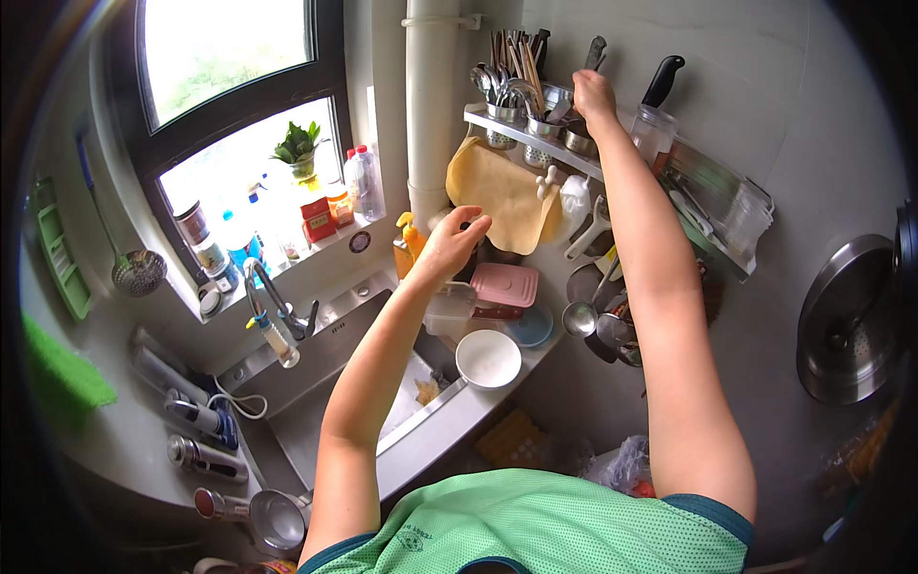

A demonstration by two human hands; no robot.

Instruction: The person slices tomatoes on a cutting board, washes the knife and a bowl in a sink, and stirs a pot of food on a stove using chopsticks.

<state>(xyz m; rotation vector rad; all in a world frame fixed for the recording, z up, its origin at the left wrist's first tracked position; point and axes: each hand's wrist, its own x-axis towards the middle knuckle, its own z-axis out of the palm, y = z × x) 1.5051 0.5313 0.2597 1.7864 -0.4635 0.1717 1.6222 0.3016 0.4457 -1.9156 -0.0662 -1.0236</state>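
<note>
My right hand (594, 97) is raised to the metal wall rack (527, 136), its fingers curled beside the utensil cups. Whether it grips something there is hidden. Just behind it a dark knife handle (595, 52) sticks up. Spoons (489, 80) and chopsticks (529, 68) stand in perforated steel cups (539, 130) to its left. My left hand (455, 242) hovers over the back of the counter with thumb and fingers apart, and I see nothing held in it. Near it are an orange pump bottle (409, 244), a pink lidded box (505, 284) and a tan cloth (502, 194).
A white bowl (488, 359) sits at the corner of the steel sink (301, 430), under the faucet (269, 294). Ladles (579, 318) hang below the rack. A black-handled knife (663, 80) stands farther right. Bottles and a potted plant (297, 143) line the windowsill.
</note>
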